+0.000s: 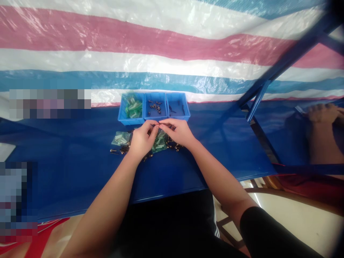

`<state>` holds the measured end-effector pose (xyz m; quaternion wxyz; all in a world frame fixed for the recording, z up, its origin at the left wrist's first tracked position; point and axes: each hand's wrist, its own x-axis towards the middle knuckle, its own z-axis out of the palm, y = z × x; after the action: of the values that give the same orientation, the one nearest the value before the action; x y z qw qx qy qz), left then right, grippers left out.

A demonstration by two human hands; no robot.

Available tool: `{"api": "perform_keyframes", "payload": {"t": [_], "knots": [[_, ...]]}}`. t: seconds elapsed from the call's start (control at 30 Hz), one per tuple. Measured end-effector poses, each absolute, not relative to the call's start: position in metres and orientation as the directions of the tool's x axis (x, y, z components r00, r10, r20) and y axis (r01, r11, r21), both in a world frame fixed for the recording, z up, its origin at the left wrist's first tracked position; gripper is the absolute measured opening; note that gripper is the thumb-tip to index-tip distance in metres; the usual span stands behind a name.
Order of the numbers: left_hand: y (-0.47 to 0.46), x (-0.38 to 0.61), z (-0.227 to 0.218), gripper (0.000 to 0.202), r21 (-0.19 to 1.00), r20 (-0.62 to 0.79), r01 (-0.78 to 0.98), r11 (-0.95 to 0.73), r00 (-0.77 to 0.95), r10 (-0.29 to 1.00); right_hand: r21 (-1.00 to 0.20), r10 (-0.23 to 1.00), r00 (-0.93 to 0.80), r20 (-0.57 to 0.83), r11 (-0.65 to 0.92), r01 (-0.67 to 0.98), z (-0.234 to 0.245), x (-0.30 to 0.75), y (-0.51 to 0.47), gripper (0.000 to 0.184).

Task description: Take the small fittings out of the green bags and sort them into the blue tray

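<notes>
My left hand (142, 140) and my right hand (179, 132) meet fingertip to fingertip above the blue table (80, 172), both pinched on a small dark part (159, 124) between them. Under and around the hands lie small clear bags with green pieces (159, 143) and scattered dark metal parts (118, 150). Just behind stand three blue bins: the left bin (130, 108) holds green bagged pieces, the middle bin (155, 106) several dark small parts, the right bin (177, 106) a few dark parts.
A striped pink, white and blue tarp (161, 43) hangs behind the table. A blue metal frame (268, 82) slants at the right. Another person's hand (322, 114) rests at the far right. Blurred patches cover the left side.
</notes>
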<state>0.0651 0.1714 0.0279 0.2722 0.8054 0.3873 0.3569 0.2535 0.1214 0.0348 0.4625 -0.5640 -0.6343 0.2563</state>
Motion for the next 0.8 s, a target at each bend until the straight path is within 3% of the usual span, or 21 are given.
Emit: {"api": "perform_keyframes", "payload": {"t": [0.8], "knots": [[0.1685,0.0665,0.0337,0.027,0.728,0.362,0.421,-0.541,0.433,0.825,-0.883,0.949,0.079,0.305,0.251,0.396,0.0336,0.2515,0.1226,0.023]]}}
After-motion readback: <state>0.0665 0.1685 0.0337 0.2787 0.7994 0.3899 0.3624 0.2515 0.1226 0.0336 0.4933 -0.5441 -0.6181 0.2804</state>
